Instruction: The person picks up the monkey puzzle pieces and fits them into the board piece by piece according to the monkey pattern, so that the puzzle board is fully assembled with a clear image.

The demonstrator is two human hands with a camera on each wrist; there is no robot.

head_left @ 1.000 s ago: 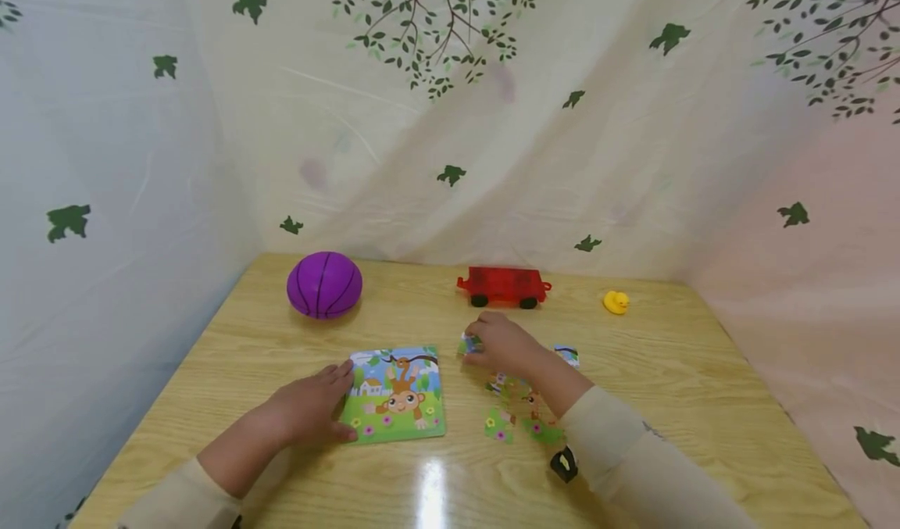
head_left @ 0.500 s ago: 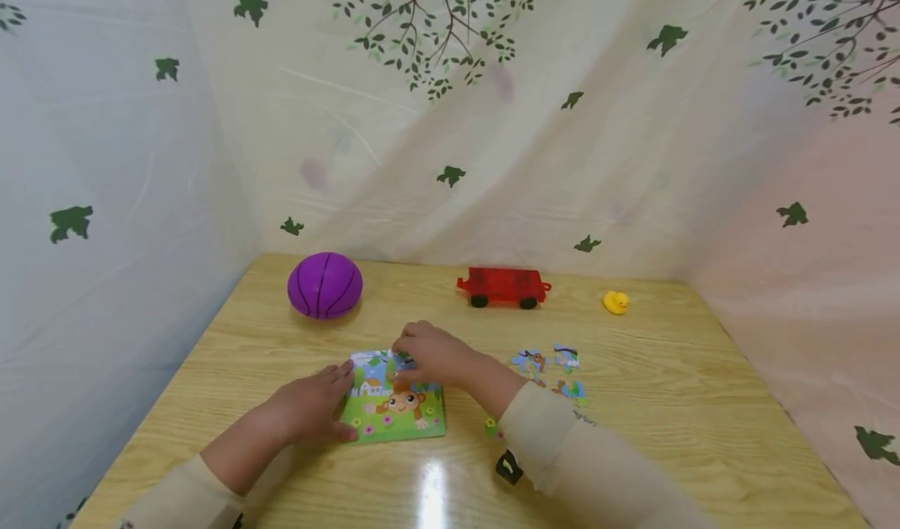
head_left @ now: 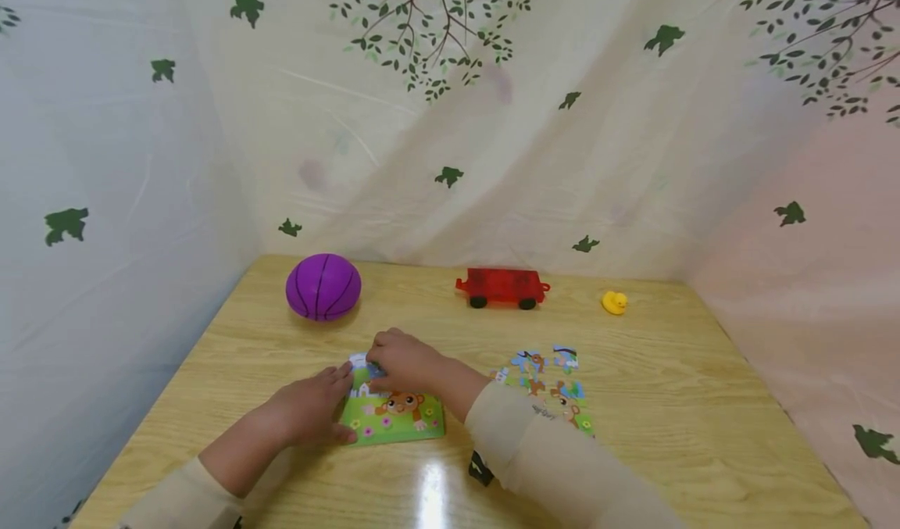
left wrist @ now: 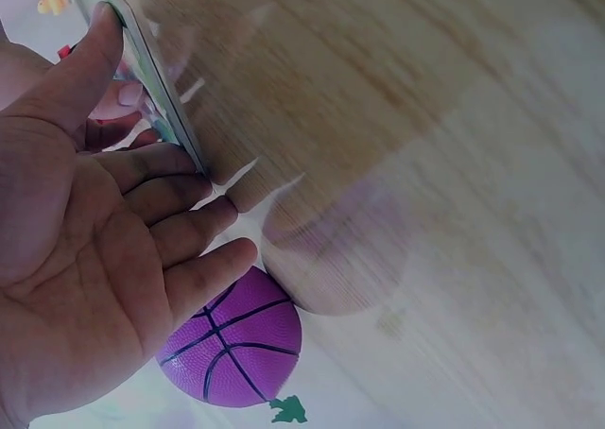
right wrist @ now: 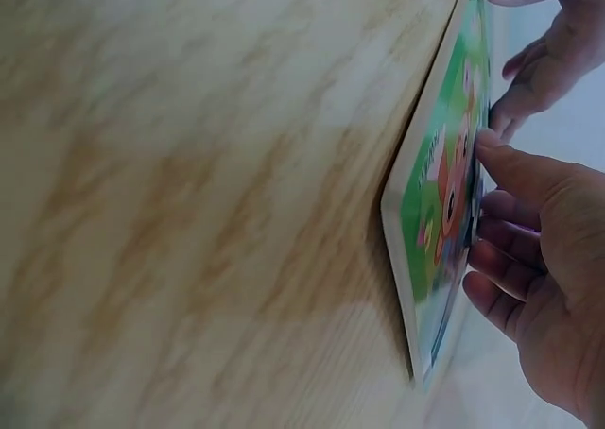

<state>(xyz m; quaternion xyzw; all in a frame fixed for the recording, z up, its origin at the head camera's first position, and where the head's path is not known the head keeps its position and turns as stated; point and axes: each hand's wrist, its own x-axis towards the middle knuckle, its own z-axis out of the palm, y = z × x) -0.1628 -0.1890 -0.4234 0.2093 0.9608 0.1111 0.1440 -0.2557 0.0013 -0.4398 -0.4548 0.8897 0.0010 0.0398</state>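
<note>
A square jigsaw puzzle board (head_left: pixel 394 429) with a picture of a monkey on grass lies on the wooden table. My left hand (head_left: pixel 309 405) rests along its left edge; in the left wrist view the thumb touches the board's edge and the fingers extend loosely. Over the board's upper left part, my right hand (head_left: pixel 406 363) pinches a small puzzle piece (head_left: pixel 376 371), mostly hidden by the fingers. In the right wrist view the right hand (right wrist: pixel 558 249) has its thumb and fingertips at the board's surface.
Several loose puzzle pieces (head_left: pixel 529 362) lie right of the board, some behind the right sleeve (head_left: pixel 541 451). At the back stand a purple ball (head_left: pixel 323 287), a red toy wagon (head_left: pixel 505 286) and a yellow rubber duck (head_left: pixel 615 303). Cloth with leaf prints hangs around the table.
My right hand has taken a puzzle piece from right of the board and moved left with it, over the board's upper left. The left hand has stayed at the board's left edge.
</note>
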